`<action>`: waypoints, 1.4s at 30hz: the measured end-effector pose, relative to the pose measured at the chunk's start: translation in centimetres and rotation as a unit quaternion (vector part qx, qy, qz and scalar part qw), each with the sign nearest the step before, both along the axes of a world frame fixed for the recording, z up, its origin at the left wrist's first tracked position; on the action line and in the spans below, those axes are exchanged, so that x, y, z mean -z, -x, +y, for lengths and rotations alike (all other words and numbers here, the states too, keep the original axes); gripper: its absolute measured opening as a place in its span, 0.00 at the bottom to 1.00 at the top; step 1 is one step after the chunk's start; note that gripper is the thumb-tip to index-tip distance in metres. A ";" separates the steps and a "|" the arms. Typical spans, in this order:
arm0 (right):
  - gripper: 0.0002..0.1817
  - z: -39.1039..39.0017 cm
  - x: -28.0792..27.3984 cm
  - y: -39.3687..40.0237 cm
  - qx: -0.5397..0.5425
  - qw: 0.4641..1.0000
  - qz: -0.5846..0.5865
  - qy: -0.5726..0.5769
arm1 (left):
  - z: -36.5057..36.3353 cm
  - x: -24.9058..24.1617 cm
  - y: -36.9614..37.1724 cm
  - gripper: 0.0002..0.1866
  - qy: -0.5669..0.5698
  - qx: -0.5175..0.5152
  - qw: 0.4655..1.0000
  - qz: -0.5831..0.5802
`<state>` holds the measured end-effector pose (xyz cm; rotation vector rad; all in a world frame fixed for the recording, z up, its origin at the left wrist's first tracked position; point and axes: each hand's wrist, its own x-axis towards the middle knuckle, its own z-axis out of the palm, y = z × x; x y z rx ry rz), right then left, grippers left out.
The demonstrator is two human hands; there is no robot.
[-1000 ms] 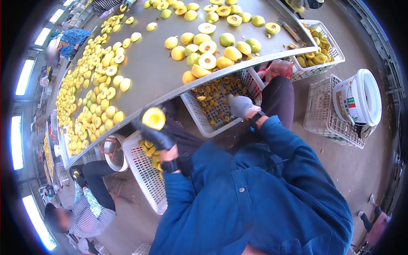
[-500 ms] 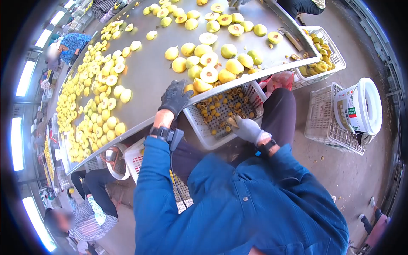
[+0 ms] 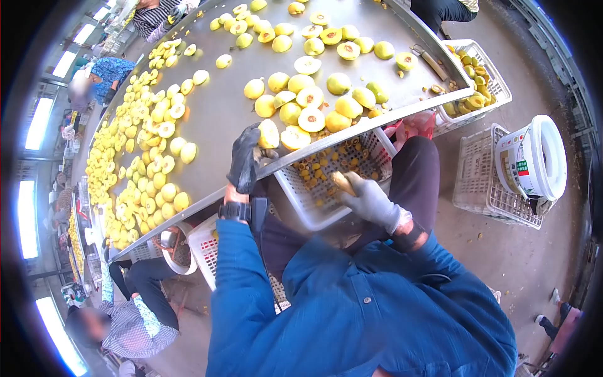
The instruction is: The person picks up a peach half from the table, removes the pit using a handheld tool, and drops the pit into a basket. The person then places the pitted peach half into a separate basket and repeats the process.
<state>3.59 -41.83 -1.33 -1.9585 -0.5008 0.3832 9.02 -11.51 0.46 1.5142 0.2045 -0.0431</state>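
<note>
My left hand (image 3: 244,162), in a black glove, is at the near edge of the metal table (image 3: 220,94), its fingers and thumb closed about a yellow peach half (image 3: 268,134). Beside it lies another cut half (image 3: 295,137) with a reddish pit hollow. My right hand (image 3: 370,202), in a grey glove, grips a short wooden-handled tool (image 3: 342,182); its working end cannot be made out. This hand is above the near side of a white plastic crate (image 3: 308,210), which holds small brownish-yellow pieces and sits under the table edge.
Many peach halves (image 3: 147,182) cover the table's left side. A wooden-handled tool (image 3: 432,63) lies near the right corner. Beyond stands a crate of fruit (image 3: 502,94); a white bucket (image 3: 527,157) rests on another crate (image 3: 471,176). Another person (image 3: 138,327) sits at left.
My left hand has moved slightly left and closed on a peach half at the table edge. My right hand has risen toward me with the tool, away from the crate's pieces.
</note>
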 end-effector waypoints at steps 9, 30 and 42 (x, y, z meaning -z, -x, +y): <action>0.14 4.4 -6.5 0.5 0.022 0.991 -0.128 -0.039 | -8.3 -5.2 6.8 0.29 0.132 -0.070 0.984 -0.100; 0.14 2.3 -8.8 1.8 -0.100 0.962 0.202 -0.157 | -12.9 -7.3 8.5 0.20 -0.196 -0.099 0.946 -0.240; 0.14 1.3 -7.4 0.9 -0.169 0.961 0.197 -0.092 | -10.3 -5.2 8.0 0.29 -0.052 -0.012 0.976 -0.210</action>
